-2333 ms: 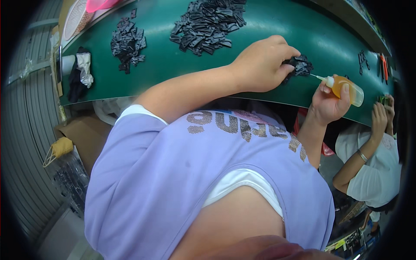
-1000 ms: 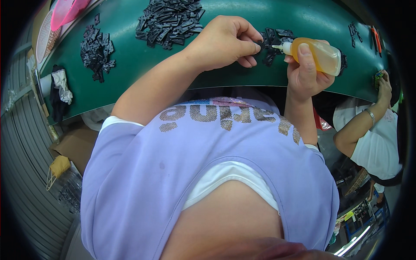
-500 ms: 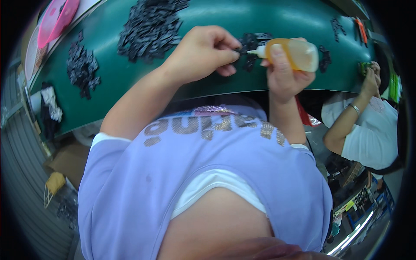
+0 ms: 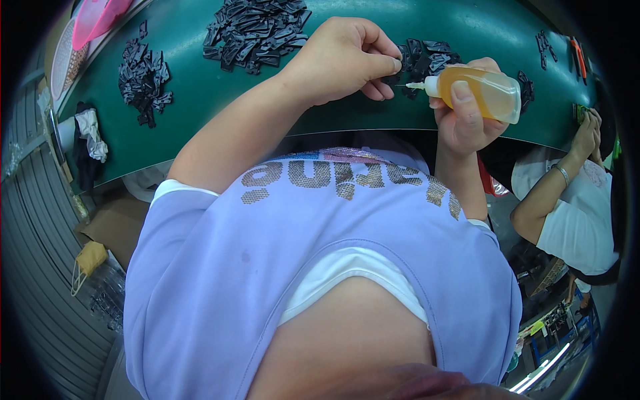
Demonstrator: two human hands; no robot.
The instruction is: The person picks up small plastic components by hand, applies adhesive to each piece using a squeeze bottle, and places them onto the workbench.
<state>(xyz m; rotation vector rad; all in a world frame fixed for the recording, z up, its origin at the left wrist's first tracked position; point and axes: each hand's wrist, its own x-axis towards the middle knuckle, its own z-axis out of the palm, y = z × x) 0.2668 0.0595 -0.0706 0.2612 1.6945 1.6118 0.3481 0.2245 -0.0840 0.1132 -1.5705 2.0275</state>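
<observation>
My right hand (image 4: 467, 120) is wrapped round a squeeze bottle (image 4: 497, 95) of amber liquid, held on its side. Its white cap and thin needle tip (image 4: 415, 86) point left toward my other hand. My left hand (image 4: 357, 63) is closed in a pinch above the green table, with a small dark piece at its fingertips, mostly hidden by them. Just beyond both hands lies a small group of black plastic pieces (image 4: 437, 60). A gap separates the bottle's tip from my left fingers.
A large heap of black pieces (image 4: 257, 33) and a smaller heap (image 4: 143, 83) lie left on the green table (image 4: 207, 110). Orange-handled pliers (image 4: 579, 60) are at the far right. A pink basket (image 4: 97, 20) stands far left. Another person's arm (image 4: 557, 180) is at right.
The whole scene has shifted rightward as the view moved. The bottle's tip has drawn back from my left fingertips, and both hands keep their grip.
</observation>
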